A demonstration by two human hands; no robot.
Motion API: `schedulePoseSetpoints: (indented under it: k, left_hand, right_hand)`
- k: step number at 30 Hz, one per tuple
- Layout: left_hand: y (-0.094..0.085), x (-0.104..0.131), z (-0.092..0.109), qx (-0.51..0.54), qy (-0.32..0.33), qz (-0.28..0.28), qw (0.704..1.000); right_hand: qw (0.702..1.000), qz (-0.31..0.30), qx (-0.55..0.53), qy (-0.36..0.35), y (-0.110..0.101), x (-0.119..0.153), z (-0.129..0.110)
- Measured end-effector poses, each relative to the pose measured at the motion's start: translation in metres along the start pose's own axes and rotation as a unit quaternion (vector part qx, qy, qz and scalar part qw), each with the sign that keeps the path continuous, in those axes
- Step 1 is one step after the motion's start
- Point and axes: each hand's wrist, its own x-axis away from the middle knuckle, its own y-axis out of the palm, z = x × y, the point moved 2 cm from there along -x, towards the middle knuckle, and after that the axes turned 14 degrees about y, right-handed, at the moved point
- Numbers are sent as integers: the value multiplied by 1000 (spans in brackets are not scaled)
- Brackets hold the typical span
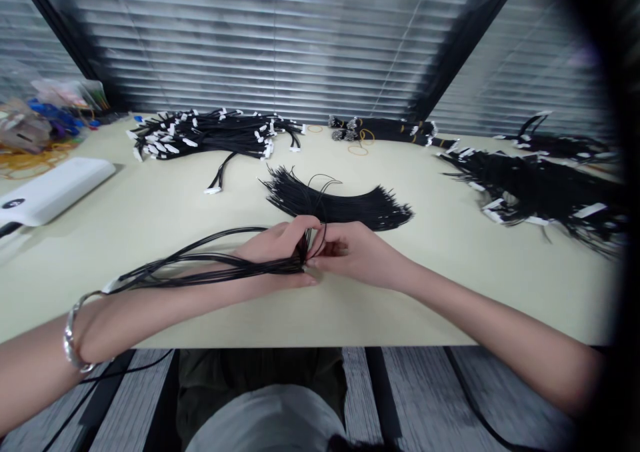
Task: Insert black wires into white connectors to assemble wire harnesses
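Observation:
My left hand point(280, 242) is closed around one end of several long black wires point(210, 265), which trail back along my left forearm to a white connector point(111, 284) near the wrist bracelet. Against those wire ends, the fingers of my right hand point(350, 252) pinch a thin black wire point(324, 232). What sits at the very fingertips is too small to make out. Just beyond both hands lies a curved pile of short black wires point(345, 207) on the table.
Cable bundles with white connectors point(200, 135) lie at the back left, banded black bundles point(385, 131) at the back centre. Loose black wires with white plugs point(545, 189) spread at the right. A white power bank point(60, 189) and yellow rubber bands point(35, 162) are at the left.

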Motion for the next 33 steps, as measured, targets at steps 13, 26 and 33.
schedulePoseSetpoints:
  k: [13, 26, 33]
  left_hand:
    - [-13, -6, 22, -5, -56, -33, 998]
    - [2, 1, 4, 26, 28, 26, 999]
    - [-7, 0, 13, -47, 35, -41, 997]
  right_hand:
    - [987, 78, 111, -83, 4, 5, -9]
    - [944, 145, 259, -144, 21, 14, -11]
    - [943, 135, 278, -122, 19, 12, -10]
